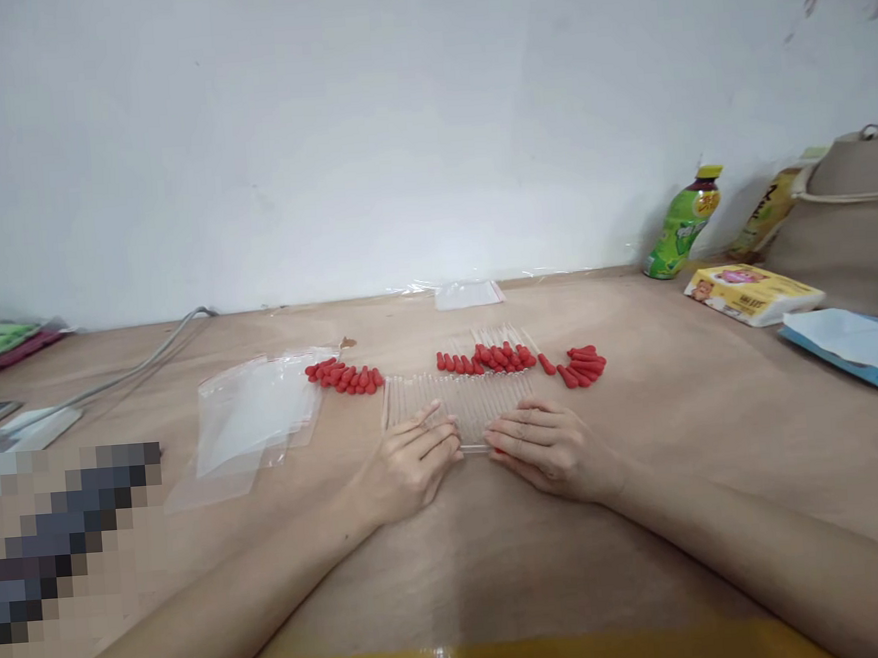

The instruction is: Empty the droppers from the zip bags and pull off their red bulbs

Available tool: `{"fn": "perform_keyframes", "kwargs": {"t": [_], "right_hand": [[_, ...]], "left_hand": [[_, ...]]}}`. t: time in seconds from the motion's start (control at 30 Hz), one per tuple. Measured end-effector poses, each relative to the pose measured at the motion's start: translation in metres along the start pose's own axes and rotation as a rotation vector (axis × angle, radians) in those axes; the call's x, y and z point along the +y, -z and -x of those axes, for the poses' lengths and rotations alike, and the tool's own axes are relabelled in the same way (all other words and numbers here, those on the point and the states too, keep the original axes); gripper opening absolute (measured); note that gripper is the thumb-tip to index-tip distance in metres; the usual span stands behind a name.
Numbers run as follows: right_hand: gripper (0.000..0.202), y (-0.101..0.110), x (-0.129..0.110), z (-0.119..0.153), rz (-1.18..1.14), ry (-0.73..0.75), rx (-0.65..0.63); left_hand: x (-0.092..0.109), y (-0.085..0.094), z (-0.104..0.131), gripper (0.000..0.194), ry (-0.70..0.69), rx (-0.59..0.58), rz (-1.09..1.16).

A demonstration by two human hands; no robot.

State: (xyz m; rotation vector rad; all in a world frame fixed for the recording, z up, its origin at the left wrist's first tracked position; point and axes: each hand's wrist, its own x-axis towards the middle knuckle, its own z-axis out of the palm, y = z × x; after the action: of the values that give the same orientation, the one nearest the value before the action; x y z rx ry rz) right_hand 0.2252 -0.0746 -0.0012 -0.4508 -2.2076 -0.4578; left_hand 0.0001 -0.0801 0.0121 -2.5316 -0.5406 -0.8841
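Observation:
Side by side on the brown table lies a row of thin clear sticks (474, 402). My left hand (416, 459) is at the row's near left, fingers bent together around one end of a clear stick lying crosswise. At the other end, my right hand (542, 447) has its fingers closed on the same crosswise stick, with a bit of red showing under its fingertips. Beyond the row, red bulb-shaped pieces (505, 357) lie in a line, with pale sticks behind them. More red pieces are heaped at the left (344, 378) and at the right (582, 367).
Clear plastic bags (260, 412) lie to the left, another bag (470, 294) by the wall. A cable (141, 368) crosses the left side. At the right stand a green bottle (683, 224) and a beige bag (845, 230), near a yellow tissue pack (756, 295) and a blue packet (853, 348).

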Motion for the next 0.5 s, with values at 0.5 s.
{"fn": "perform_keyframes", "kwargs": {"t": [0.5], "right_hand": [[0.024, 0.023, 0.034, 0.013, 0.108, -0.198, 0.130]], "left_hand": [[-0.032, 0.015, 0.020, 0.021, 0.256, 0.132, -0.048]]}}
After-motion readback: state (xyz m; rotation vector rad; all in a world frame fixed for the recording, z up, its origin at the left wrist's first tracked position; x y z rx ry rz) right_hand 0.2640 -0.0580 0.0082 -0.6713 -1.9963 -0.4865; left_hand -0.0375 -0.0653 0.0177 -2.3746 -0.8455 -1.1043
